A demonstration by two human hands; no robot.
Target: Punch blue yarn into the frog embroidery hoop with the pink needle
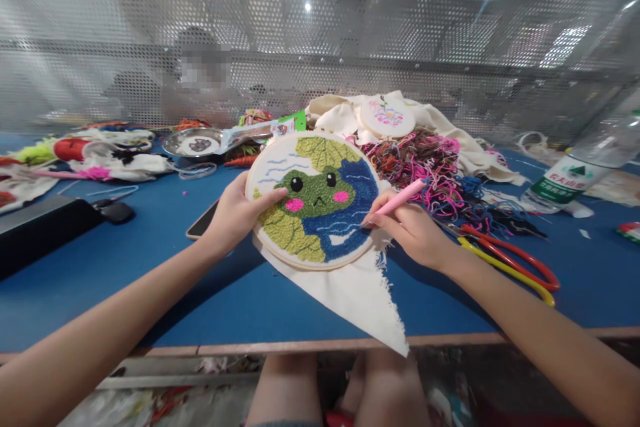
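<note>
An embroidery hoop (317,267) is tilted up over the table, its cloth worked with a green frog, yellow-green leaves and blue water. My left hand (245,207) grips the hoop's left rim, thumb on the front and fingers hidden behind. In my right hand (407,227) is a pink punch needle (400,197), its tip against the blue part at the right side. A small white patch lies within the blue near the bottom. Loose white cloth (350,293) with a frayed edge hangs below the hoop toward the table edge.
Right of the hoop lie red-and-yellow-handled scissors (510,260), a tangled yarn pile (420,160) and a water bottle (575,173). Behind stand a smaller hoop (387,117) and a metal dish (173,143). A phone (200,223) and a black box (45,230) are at left.
</note>
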